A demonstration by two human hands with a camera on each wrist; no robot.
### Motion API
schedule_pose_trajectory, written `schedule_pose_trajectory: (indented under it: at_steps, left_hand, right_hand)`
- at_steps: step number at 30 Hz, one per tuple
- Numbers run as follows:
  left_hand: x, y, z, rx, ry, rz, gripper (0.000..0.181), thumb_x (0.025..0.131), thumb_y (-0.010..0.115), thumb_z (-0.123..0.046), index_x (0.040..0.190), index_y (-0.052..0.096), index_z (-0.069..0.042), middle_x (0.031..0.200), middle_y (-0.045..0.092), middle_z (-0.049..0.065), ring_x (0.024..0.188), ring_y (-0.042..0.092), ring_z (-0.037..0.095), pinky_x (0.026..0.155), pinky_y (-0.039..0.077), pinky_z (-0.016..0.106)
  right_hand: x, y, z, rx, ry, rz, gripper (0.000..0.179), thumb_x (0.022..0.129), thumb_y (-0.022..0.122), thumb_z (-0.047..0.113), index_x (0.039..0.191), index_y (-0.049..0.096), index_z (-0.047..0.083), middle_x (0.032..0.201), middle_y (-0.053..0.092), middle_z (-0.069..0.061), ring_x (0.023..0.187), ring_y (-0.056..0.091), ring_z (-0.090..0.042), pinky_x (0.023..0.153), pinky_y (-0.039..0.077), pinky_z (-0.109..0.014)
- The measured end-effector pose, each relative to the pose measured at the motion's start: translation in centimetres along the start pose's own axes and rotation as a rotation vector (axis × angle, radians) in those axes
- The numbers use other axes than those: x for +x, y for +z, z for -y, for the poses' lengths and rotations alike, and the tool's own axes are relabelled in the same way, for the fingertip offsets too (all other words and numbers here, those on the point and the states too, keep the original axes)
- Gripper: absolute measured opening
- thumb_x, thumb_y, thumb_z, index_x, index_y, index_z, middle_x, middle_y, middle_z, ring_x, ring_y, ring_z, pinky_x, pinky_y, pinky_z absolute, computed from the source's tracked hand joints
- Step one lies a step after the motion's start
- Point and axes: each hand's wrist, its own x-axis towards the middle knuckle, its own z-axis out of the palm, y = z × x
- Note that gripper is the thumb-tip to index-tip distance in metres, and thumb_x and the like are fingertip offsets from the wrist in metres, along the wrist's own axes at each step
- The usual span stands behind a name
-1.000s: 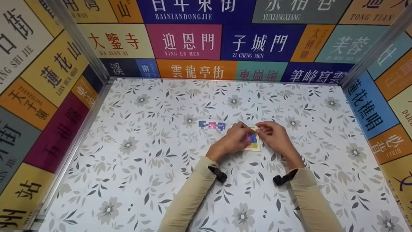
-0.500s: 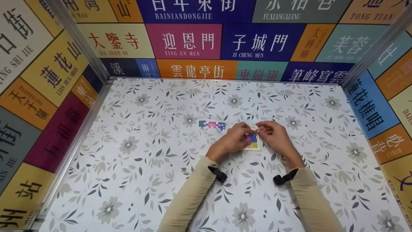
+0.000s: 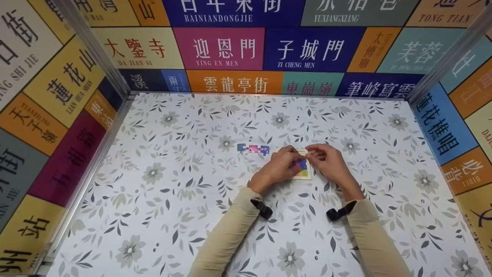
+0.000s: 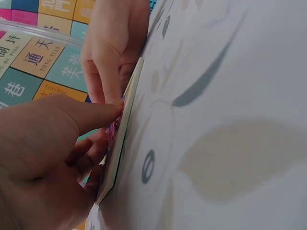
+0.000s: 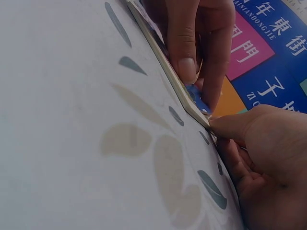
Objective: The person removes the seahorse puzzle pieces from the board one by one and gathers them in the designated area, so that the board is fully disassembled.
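Cream tray [image 3: 304, 178] — R edge points approx. fwd.

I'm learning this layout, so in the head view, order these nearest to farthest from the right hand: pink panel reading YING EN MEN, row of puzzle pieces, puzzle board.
From the right hand:
1. Puzzle board: touching, on its left.
2. Row of puzzle pieces: farther left.
3. Pink panel: back wall.
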Motion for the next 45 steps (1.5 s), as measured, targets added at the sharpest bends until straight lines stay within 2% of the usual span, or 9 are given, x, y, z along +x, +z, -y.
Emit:
schedule_pose_trajectory:
  at_steps: [11, 21, 27, 28, 31, 34, 35, 38, 45]
  left_hand:
    - [0.1, 0.0, -0.5, -0.006, -0.031, -0.055, 0.042, 0.100, 0.074, -0.014, 0.142, 0.073, -0.018, 0.130, 0.067, 0.003, 0.119, 0.061, 0.019, 0.093, 0.043, 0.037]
    - [0.5, 0.0, -0.3, -0.008, 0.025, -0.104, 0.039, 0.095, 0.078, -0.012, 0.134, 0.078, -0.016, 0.107, 0.074, 0.006, 0.094, 0.066, 0.019, 0.078, 0.050, 0.031]
    - [0.3, 0.0, -0.1, 0.005, 0.016, -0.066, 0.034, 0.097, 0.075, -0.014, 0.131, 0.080, -0.013, 0.119, 0.073, 0.006, 0.106, 0.066, 0.018, 0.086, 0.051, 0.036]
    - [0.6, 0.6, 0.5, 0.014, 0.022, -0.073, 0.034, 0.097, 0.075, -0.016, 0.130, 0.080, -0.013, 0.119, 0.072, 0.005, 0.106, 0.066, 0.018, 0.087, 0.051, 0.036]
    - [0.6, 0.7, 0.7, -0.006, 0.038, -0.090, 0.034, 0.095, 0.075, -0.012, 0.129, 0.080, -0.011, 0.117, 0.073, 0.007, 0.105, 0.067, 0.019, 0.089, 0.054, 0.036]
    - [0.7, 0.7, 0.9, -0.025, 0.069, -0.120, 0.032, 0.093, 0.076, -0.010, 0.125, 0.081, -0.008, 0.113, 0.075, 0.009, 0.102, 0.069, 0.020, 0.090, 0.057, 0.031]
    - [0.4, 0.1, 0.5, -0.047, 0.073, -0.119, 0.032, 0.093, 0.077, -0.007, 0.125, 0.080, -0.006, 0.113, 0.076, 0.010, 0.102, 0.070, 0.021, 0.091, 0.057, 0.030]
    - [0.4, 0.0, 0.6, -0.089, 0.082, -0.138, 0.031, 0.094, 0.079, -0.008, 0.125, 0.080, -0.005, 0.110, 0.077, 0.011, 0.100, 0.071, 0.021, 0.089, 0.056, 0.025]
    - [-0.1, -0.8, 1.1, -0.203, 0.046, -0.125, 0.029, 0.099, 0.078, -0.011, 0.126, 0.079, -0.005, 0.112, 0.077, 0.012, 0.099, 0.075, 0.018, 0.087, 0.059, 0.024]
  right_hand:
    - [-0.1, -0.2, 0.2, -0.001, -0.006, 0.005, 0.030, 0.103, 0.074, 0.014, 0.132, 0.075, 0.007, 0.111, 0.073, -0.015, 0.098, 0.070, -0.017, 0.081, 0.053, -0.008]
    - [0.0, -0.3, 0.4, 0.000, -0.014, -0.001, 0.029, 0.102, 0.075, 0.012, 0.131, 0.076, 0.006, 0.110, 0.073, -0.015, 0.097, 0.069, -0.017, 0.082, 0.053, -0.008]
    - [-0.1, -0.2, 0.3, 0.005, -0.006, 0.000, 0.031, 0.103, 0.076, 0.018, 0.131, 0.076, 0.007, 0.110, 0.073, -0.015, 0.098, 0.070, -0.020, 0.082, 0.053, -0.008]
    - [-0.1, -0.2, 0.3, 0.007, -0.006, 0.000, 0.031, 0.103, 0.076, 0.019, 0.132, 0.076, 0.007, 0.110, 0.073, -0.015, 0.098, 0.070, -0.021, 0.082, 0.053, -0.008]
    - [-0.1, -0.2, 0.2, 0.014, -0.008, 0.002, 0.030, 0.103, 0.075, 0.018, 0.131, 0.076, 0.007, 0.110, 0.073, -0.016, 0.099, 0.070, -0.023, 0.082, 0.053, -0.008]
    - [-0.1, -0.2, 0.2, 0.015, -0.008, 0.001, 0.030, 0.103, 0.076, 0.017, 0.131, 0.076, 0.007, 0.110, 0.073, -0.016, 0.098, 0.070, -0.021, 0.082, 0.053, -0.008]
    - [-0.1, -0.2, 0.2, 0.015, -0.006, 0.000, 0.030, 0.102, 0.076, 0.016, 0.131, 0.076, 0.007, 0.110, 0.073, -0.016, 0.098, 0.070, -0.020, 0.081, 0.053, -0.009]
    - [-0.2, -0.2, 0.1, 0.015, -0.006, -0.004, 0.031, 0.102, 0.076, 0.016, 0.131, 0.076, 0.007, 0.110, 0.072, -0.015, 0.096, 0.069, -0.015, 0.081, 0.054, -0.009]
    - [-0.2, -0.1, 0.0, 0.016, -0.014, -0.008, 0.031, 0.102, 0.076, 0.015, 0.131, 0.075, 0.005, 0.111, 0.071, -0.016, 0.094, 0.068, -0.011, 0.080, 0.053, -0.008]
